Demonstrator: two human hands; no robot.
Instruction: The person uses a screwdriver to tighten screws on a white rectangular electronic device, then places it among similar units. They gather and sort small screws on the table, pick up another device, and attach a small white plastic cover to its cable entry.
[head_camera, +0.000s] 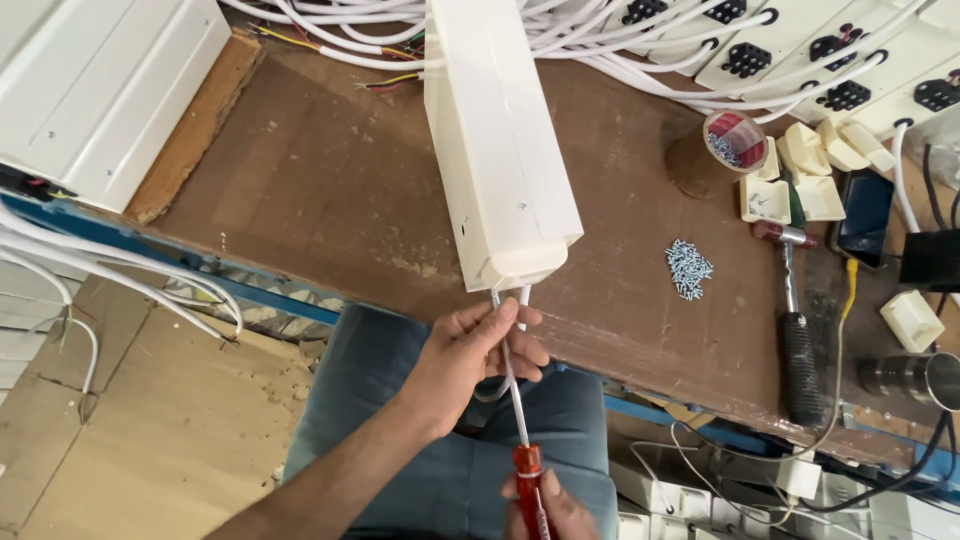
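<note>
A long white plastic power-strip casing (500, 140) lies on the brown workbench (320, 170), its near end hanging over the front edge. A white cable (524, 296) comes out of that end. My left hand (470, 355) pinches the cable and steadies the shaft of a screwdriver (512, 385) just below the casing. The screwdriver's tip touches the casing's end. My right hand (545, 505) grips the screwdriver's red handle at the bottom of the view, partly cut off.
A pile of small screws (688, 268) lies right of the casing, beside a hammer (795, 330). Small white boxes (800, 175), a jar of screws (733, 140), several white socket strips (830, 50) and tangled white cables (360, 30) lie behind. A metal cup (915, 378) stands far right.
</note>
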